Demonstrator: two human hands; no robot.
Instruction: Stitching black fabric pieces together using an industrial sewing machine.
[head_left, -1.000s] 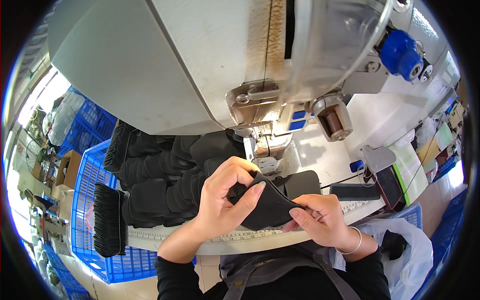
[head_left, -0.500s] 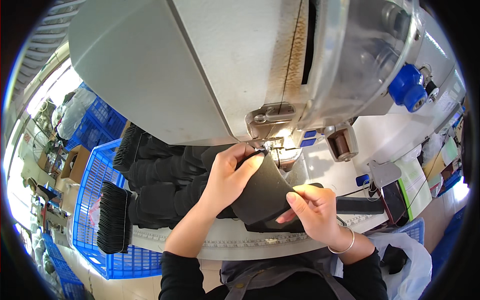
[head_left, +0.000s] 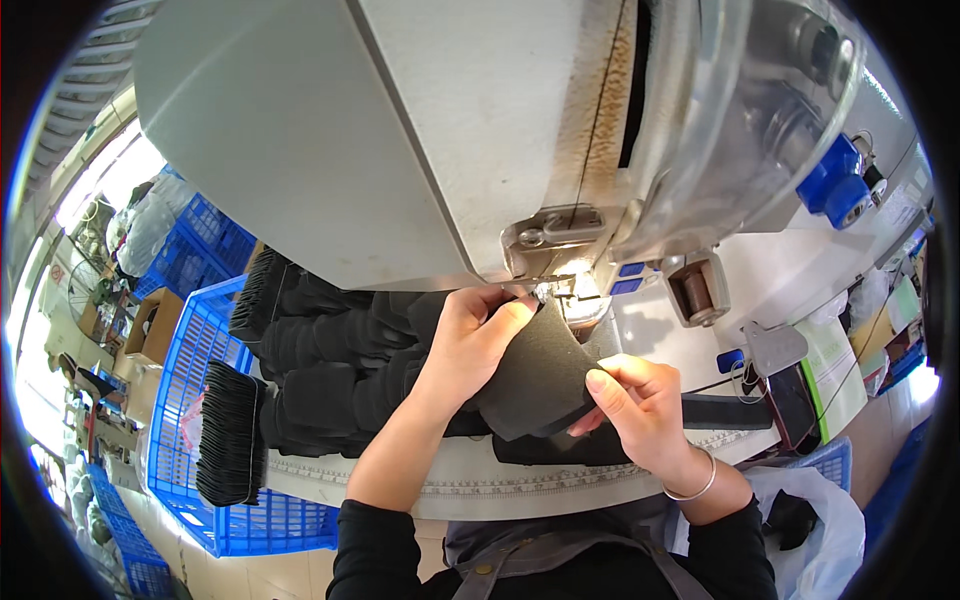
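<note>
Between my two hands is a black fabric piece [head_left: 537, 375], tilted up in front of the lit needle area of a sewing machine [head_left: 575, 285]. My left hand [head_left: 478, 335] pinches its upper left edge, close beside the presser foot. At its right corner, my right hand [head_left: 640, 405] pinches the edge between thumb and fingers. The fingertips of the left hand are partly hidden behind the fabric. Left of my hands, rows of stacked black fabric pieces [head_left: 320, 400] lie on the table, and more dark fabric lies under the held piece.
A blue plastic basket [head_left: 165, 440] stands at the table's left edge. Along the front edge of the table runs a measuring tape [head_left: 520, 487]. To the right are a dark phone-like object [head_left: 790, 405], a green-edged paper [head_left: 835, 370] and a white plastic bag [head_left: 830, 520].
Both hands and the fabric have shifted slightly right, and the fabric's face is turned more toward the light. The view has shifted a little too. Both hands keep their pinch.
</note>
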